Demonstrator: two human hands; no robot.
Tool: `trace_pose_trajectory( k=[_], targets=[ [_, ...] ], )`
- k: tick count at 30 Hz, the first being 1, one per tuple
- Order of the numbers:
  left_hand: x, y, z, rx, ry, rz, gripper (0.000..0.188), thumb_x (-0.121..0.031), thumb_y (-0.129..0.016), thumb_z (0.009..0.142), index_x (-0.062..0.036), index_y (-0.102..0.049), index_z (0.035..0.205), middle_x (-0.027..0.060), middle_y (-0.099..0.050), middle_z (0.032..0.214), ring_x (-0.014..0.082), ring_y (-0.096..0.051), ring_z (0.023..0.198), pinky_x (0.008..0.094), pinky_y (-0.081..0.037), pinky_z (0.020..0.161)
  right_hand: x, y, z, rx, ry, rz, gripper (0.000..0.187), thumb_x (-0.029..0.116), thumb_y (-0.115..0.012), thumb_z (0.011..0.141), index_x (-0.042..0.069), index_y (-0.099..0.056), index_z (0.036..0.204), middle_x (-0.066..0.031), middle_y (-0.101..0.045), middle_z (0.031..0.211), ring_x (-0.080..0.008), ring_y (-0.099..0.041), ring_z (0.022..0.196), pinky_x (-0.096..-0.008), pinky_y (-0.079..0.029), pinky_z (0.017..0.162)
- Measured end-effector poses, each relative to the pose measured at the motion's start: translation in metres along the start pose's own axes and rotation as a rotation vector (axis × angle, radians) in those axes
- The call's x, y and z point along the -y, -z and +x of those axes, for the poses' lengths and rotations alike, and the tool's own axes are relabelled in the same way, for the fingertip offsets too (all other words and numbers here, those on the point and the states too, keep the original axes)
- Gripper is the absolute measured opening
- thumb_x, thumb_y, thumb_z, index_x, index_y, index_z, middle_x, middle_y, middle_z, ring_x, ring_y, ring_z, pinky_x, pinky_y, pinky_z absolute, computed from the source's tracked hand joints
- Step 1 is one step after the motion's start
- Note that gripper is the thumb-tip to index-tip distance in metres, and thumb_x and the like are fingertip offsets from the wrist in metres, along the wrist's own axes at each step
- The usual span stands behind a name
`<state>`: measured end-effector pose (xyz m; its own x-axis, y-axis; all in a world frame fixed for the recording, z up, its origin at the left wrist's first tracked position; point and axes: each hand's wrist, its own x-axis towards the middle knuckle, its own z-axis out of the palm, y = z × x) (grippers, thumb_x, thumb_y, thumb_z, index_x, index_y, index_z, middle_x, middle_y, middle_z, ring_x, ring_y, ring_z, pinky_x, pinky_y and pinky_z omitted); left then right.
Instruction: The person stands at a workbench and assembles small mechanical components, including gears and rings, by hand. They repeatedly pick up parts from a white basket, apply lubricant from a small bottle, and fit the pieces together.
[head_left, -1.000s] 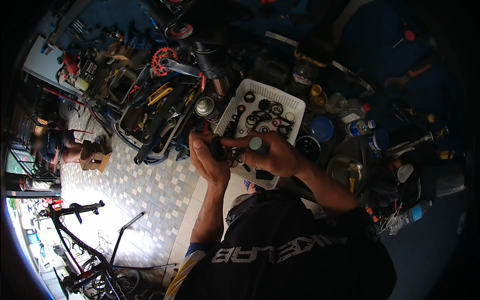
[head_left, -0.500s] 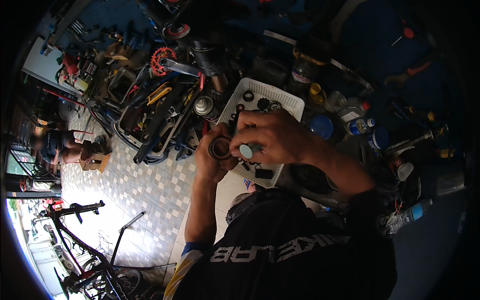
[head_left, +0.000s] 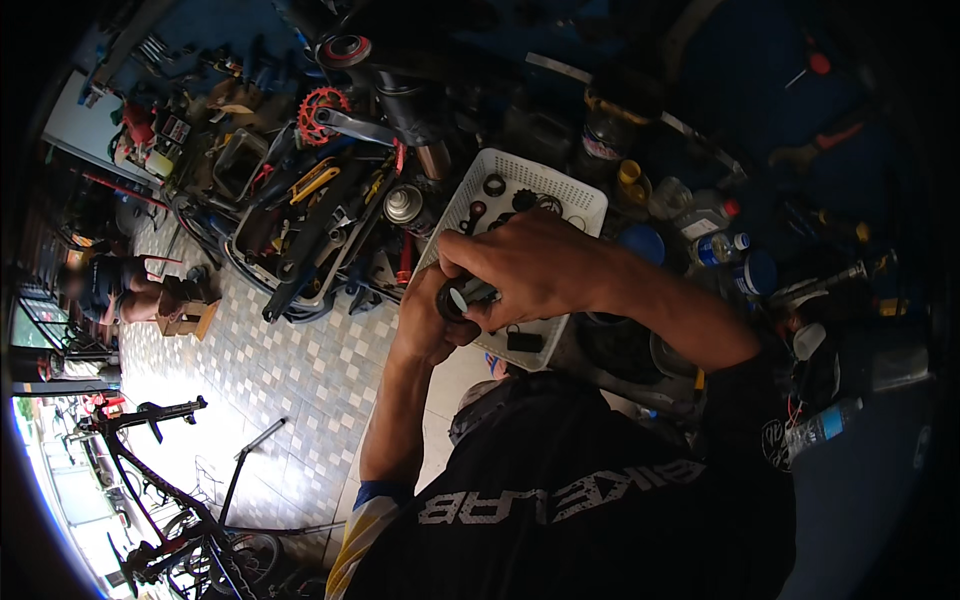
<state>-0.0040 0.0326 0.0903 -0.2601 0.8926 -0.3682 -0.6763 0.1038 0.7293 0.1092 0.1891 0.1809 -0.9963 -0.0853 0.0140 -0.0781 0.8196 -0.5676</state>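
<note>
My left hand (head_left: 418, 322) is closed around a dark ring-shaped part (head_left: 446, 304), just off the near left side of a white perforated basket (head_left: 484, 166). Reaching across from the right, my right hand (head_left: 535, 262) grips a short dark piece with a pale round end (head_left: 459, 299). That round end sits at the ring's opening; whether it is inside or only in front of it I cannot tell. The right fingers hide most of the piece. In the basket lie small parts, among them a black ring (head_left: 494, 185) and a black rectangular block (head_left: 524, 343).
A spray can (head_left: 404, 205) stands left of the basket, beside a bin of tools (head_left: 300, 225) and a crank with a red chainring (head_left: 322, 115). Bottles and a blue-lidded tub (head_left: 640, 243) stand to the right. A person sits far left, above a bicycle frame (head_left: 135, 470).
My right hand has turned and brought the pale round end left, from beside the ring to its opening. The ring has tilted in my left hand.
</note>
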Motion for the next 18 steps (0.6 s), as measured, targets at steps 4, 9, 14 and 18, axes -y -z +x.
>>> trace_pose_trajectory(
  k=[4, 9, 14, 18],
  targets=[
    [0.008, 0.008, 0.003, 0.051, 0.035, -0.066, 0.038, -0.035, -0.038, 0.102, -0.0032, -0.059, 0.103, 0.0075, -0.059, 0.068, 0.0096, -0.047, 0.040, 0.0209, -0.030, 0.031, -0.001, -0.005, -0.002, -0.030, -0.009, 0.047, 0.046, 0.023, -0.081, 0.073, 0.007, -0.051, 0.103, -0.0074, -0.065, 0.070, -0.0298, -0.067, 0.060, -0.0422, -0.050, 0.060],
    [0.022, 0.004, 0.003, -0.102, -0.038, 0.006, 0.042, -0.036, -0.033, 0.102, -0.0047, -0.061, 0.110, 0.0106, -0.066, 0.084, 0.0158, -0.065, 0.062, 0.0252, -0.049, 0.045, 0.006, -0.005, -0.003, 0.004, -0.117, 0.054, 0.048, 0.026, -0.081, 0.071, 0.006, -0.051, 0.103, -0.0077, -0.064, 0.070, -0.0316, -0.066, 0.059, -0.0435, -0.050, 0.060],
    [0.034, -0.005, 0.000, -0.290, -0.522, 0.737, 0.036, -0.021, -0.067, 0.087, -0.0006, -0.060, 0.116, 0.0142, -0.067, 0.108, 0.0279, -0.068, 0.100, 0.0385, -0.055, 0.083, 0.002, -0.019, -0.007, -0.129, -0.155, 0.174, 0.048, 0.028, -0.080, 0.072, 0.005, -0.051, 0.103, -0.0127, -0.066, 0.080, -0.0334, -0.068, 0.073, -0.0437, -0.051, 0.066],
    [0.033, -0.006, 0.000, -0.416, -0.838, 1.268, 0.064, -0.006, -0.086, 0.067, 0.0038, -0.057, 0.124, 0.0184, -0.067, 0.115, 0.0352, -0.067, 0.104, 0.0418, -0.052, 0.090, -0.005, -0.032, -0.006, -0.208, -0.208, 0.286, 0.044, 0.029, -0.078, 0.075, 0.005, -0.053, 0.102, -0.0132, -0.067, 0.086, -0.0307, -0.069, 0.080, -0.0418, -0.050, 0.068]
  ],
)
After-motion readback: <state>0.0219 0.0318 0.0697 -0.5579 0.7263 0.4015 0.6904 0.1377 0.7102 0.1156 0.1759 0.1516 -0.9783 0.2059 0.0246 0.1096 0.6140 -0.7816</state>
